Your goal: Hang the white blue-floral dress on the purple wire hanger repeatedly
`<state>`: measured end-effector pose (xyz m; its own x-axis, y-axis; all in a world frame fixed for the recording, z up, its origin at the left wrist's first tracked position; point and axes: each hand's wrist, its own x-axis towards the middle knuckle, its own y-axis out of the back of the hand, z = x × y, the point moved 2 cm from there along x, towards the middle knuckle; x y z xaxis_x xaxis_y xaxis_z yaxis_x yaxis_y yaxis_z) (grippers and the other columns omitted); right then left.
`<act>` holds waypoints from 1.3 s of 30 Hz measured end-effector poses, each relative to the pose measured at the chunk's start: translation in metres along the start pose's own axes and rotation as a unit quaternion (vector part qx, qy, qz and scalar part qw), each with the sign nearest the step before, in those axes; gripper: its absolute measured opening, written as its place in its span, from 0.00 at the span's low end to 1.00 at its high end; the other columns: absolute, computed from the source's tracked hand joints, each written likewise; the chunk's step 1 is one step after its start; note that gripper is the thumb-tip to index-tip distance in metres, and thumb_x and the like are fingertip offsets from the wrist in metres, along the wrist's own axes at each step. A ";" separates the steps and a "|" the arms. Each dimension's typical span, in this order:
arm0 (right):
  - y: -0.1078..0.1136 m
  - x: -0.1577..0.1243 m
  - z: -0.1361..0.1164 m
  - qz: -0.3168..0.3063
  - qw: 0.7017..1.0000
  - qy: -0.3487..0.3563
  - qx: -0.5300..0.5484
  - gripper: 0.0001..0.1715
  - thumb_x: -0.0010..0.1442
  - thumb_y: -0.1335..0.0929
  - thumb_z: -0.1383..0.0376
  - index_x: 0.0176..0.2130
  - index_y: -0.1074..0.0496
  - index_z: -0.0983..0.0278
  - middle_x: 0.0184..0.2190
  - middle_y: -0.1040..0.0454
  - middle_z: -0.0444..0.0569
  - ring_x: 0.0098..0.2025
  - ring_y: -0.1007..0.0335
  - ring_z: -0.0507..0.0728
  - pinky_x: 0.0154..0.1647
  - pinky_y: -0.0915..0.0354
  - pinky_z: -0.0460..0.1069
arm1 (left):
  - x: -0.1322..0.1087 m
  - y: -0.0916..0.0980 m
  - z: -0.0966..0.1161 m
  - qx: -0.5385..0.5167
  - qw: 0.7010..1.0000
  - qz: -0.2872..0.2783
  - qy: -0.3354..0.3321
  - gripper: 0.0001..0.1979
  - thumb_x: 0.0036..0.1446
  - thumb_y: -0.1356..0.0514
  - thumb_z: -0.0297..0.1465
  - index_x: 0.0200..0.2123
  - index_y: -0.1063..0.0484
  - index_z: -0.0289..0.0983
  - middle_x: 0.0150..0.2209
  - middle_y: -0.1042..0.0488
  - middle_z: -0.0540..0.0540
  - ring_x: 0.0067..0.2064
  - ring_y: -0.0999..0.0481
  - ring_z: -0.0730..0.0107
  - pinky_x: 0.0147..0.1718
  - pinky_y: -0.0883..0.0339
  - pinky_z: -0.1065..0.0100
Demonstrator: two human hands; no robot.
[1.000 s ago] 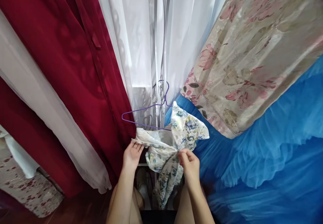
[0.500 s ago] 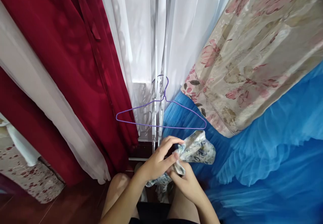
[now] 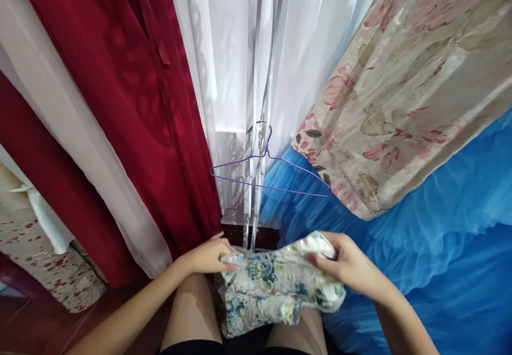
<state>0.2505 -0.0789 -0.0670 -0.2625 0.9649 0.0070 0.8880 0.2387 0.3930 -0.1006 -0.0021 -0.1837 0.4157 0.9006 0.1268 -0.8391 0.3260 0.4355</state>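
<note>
A white garment with a blue, green and yellow floral print is stretched between my two hands above my thighs. My left hand pinches its left edge. My right hand grips the upper right corner, thumb in front and fingers behind the cloth. The cloth is folded and creased, so its exact kind cannot be told. Just beyond it hangs a bare purple wire hanger, hooked on a white metal rack; neither hand touches it.
Dark red cloth and white cloth hang at the left and behind the rack. On the right hang a beige floral cloth and a ruffled blue tulle garment. The floor is reddish tile.
My hands have moved apart, left hand leftward and right hand rightward. The bunched garment is now spread between them. The hanger has swung slightly, and the view has shifted.
</note>
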 end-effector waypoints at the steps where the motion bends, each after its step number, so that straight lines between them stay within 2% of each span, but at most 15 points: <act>1: 0.002 0.015 -0.002 0.023 0.998 0.031 -0.042 0.02 0.52 0.29 0.66 0.30 0.25 0.63 0.25 0.27 0.45 0.26 0.36 0.55 0.27 0.40 0.47 | 0.003 0.019 -0.004 0.019 1.000 -0.010 -0.004 0.13 0.40 0.27 0.41 0.19 0.26 0.43 0.25 0.26 0.50 0.35 0.26 0.62 0.54 0.35 0.59; 5: -0.006 0.083 0.004 0.118 0.977 0.108 -0.142 0.28 0.52 0.32 0.69 0.53 0.24 0.62 0.36 0.20 0.47 0.28 0.32 0.56 0.35 0.36 0.49 | 0.021 0.092 -0.007 0.064 0.996 0.067 -0.004 0.03 0.46 0.31 0.35 0.27 0.20 0.45 0.30 0.24 0.47 0.40 0.31 0.58 0.56 0.42 0.58; 7: -0.015 0.114 0.010 0.145 0.967 0.110 -0.180 0.32 0.54 0.34 0.70 0.59 0.27 0.63 0.36 0.18 0.49 0.27 0.30 0.56 0.35 0.36 0.50 | 0.032 0.123 0.000 0.115 0.989 0.093 -0.009 0.03 0.49 0.34 0.34 0.30 0.20 0.44 0.32 0.23 0.46 0.40 0.32 0.58 0.57 0.46 0.56; 12: -0.032 0.145 0.016 0.170 0.952 0.099 -0.234 0.22 0.56 0.38 0.72 0.43 0.19 0.63 0.34 0.17 0.51 0.35 0.24 0.59 0.36 0.37 0.48 | 0.056 0.167 0.039 0.275 0.952 0.128 -0.051 0.09 0.61 0.42 0.35 0.35 0.22 0.43 0.42 0.21 0.44 0.51 0.35 0.51 0.60 0.55 0.48; 15: -0.040 0.132 0.014 0.175 0.954 0.085 -0.230 0.16 0.56 0.36 0.71 0.36 0.19 0.61 0.28 0.19 0.50 0.32 0.24 0.60 0.33 0.39 0.47 | 0.062 0.163 0.076 0.299 0.930 0.169 -0.129 0.10 0.63 0.45 0.34 0.38 0.23 0.42 0.49 0.22 0.44 0.58 0.38 0.50 0.61 0.56 0.48; 17: -0.048 0.119 0.011 0.168 0.959 0.097 -0.206 0.15 0.55 0.35 0.71 0.35 0.19 0.60 0.29 0.18 0.49 0.32 0.24 0.60 0.32 0.39 0.47 | 0.064 0.146 0.103 0.302 0.923 0.153 -0.181 0.11 0.64 0.47 0.33 0.40 0.24 0.41 0.50 0.23 0.43 0.59 0.36 0.51 0.61 0.50 0.51; 20: -0.058 0.098 0.006 0.141 0.969 0.126 -0.159 0.17 0.53 0.36 0.72 0.35 0.19 0.60 0.31 0.18 0.48 0.33 0.23 0.60 0.33 0.37 0.47 | 0.069 0.110 0.133 0.288 0.922 0.099 -0.239 0.08 0.65 0.46 0.32 0.41 0.27 0.39 0.45 0.24 0.44 0.51 0.28 0.58 0.53 0.38 0.60; 23: -0.057 0.078 0.004 0.123 0.971 0.151 -0.135 0.23 0.51 0.37 0.73 0.43 0.21 0.61 0.32 0.19 0.46 0.32 0.24 0.59 0.33 0.37 0.48 | 0.076 0.085 0.148 0.261 0.917 0.165 -0.253 0.07 0.62 0.42 0.31 0.43 0.29 0.40 0.43 0.24 0.47 0.46 0.24 0.64 0.48 0.34 0.65; 25: -0.045 0.064 0.005 0.149 0.965 0.165 -0.141 0.35 0.50 0.36 0.73 0.57 0.27 0.61 0.26 0.24 0.43 0.27 0.30 0.56 0.30 0.39 0.47 | 0.079 0.077 0.149 0.253 0.907 0.230 -0.248 0.09 0.61 0.40 0.31 0.45 0.29 0.40 0.43 0.23 0.48 0.46 0.23 0.64 0.48 0.33 0.66; 27: -0.025 0.052 0.006 0.226 0.948 0.169 -0.150 0.48 0.51 0.34 0.71 0.69 0.43 0.62 0.22 0.29 0.38 0.23 0.36 0.55 0.28 0.41 0.48 | 0.081 0.074 0.148 0.250 0.899 0.265 -0.244 0.12 0.59 0.38 0.31 0.47 0.30 0.40 0.42 0.23 0.48 0.45 0.22 0.64 0.47 0.32 0.67; 29: -0.001 0.044 0.007 0.314 0.921 0.157 -0.167 0.56 0.52 0.33 0.68 0.74 0.57 0.64 0.22 0.29 0.38 0.23 0.36 0.56 0.29 0.39 0.49 | 0.081 0.073 0.147 0.252 0.896 0.274 -0.242 0.14 0.59 0.38 0.32 0.49 0.31 0.41 0.42 0.23 0.48 0.46 0.22 0.63 0.47 0.31 0.66; 32: 0.031 0.045 0.004 0.365 0.897 0.118 -0.218 0.60 0.52 0.33 0.65 0.75 0.62 0.67 0.25 0.26 0.42 0.25 0.32 0.57 0.32 0.36 0.50 | 0.081 0.072 0.148 0.264 0.897 0.269 -0.233 0.16 0.59 0.37 0.33 0.50 0.31 0.41 0.41 0.23 0.48 0.44 0.21 0.63 0.47 0.31 0.66; 35: 0.052 0.054 0.001 0.341 0.901 0.066 -0.262 0.49 0.51 0.32 0.64 0.70 0.42 0.66 0.28 0.23 0.45 0.26 0.29 0.58 0.32 0.37 0.50 | 0.082 0.074 0.146 0.277 0.898 0.268 -0.212 0.16 0.59 0.37 0.35 0.50 0.31 0.41 0.40 0.24 0.48 0.43 0.21 0.62 0.45 0.31 0.66; 37: 0.058 0.058 0.001 0.297 0.908 0.033 -0.295 0.29 0.52 0.32 0.62 0.53 0.23 0.64 0.28 0.21 0.48 0.27 0.28 0.58 0.32 0.38 0.50 | 0.082 0.077 0.141 0.276 0.902 0.270 -0.194 0.18 0.58 0.36 0.35 0.51 0.31 0.41 0.42 0.24 0.47 0.44 0.22 0.62 0.45 0.31 0.66; 39: 0.058 0.060 0.003 0.271 0.909 0.023 -0.317 0.17 0.52 0.33 0.62 0.39 0.19 0.63 0.26 0.21 0.50 0.28 0.28 0.59 0.31 0.39 0.50 | 0.081 0.080 0.136 0.273 0.905 0.270 -0.183 0.16 0.59 0.36 0.36 0.50 0.30 0.40 0.42 0.24 0.47 0.44 0.22 0.62 0.44 0.32 0.66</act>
<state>0.2881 -0.0069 -0.0468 0.1198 0.9128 0.3904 0.5003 -0.3952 0.7704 -0.0868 0.0577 -0.0176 0.1697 0.6981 0.6956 -0.6979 -0.4132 0.5850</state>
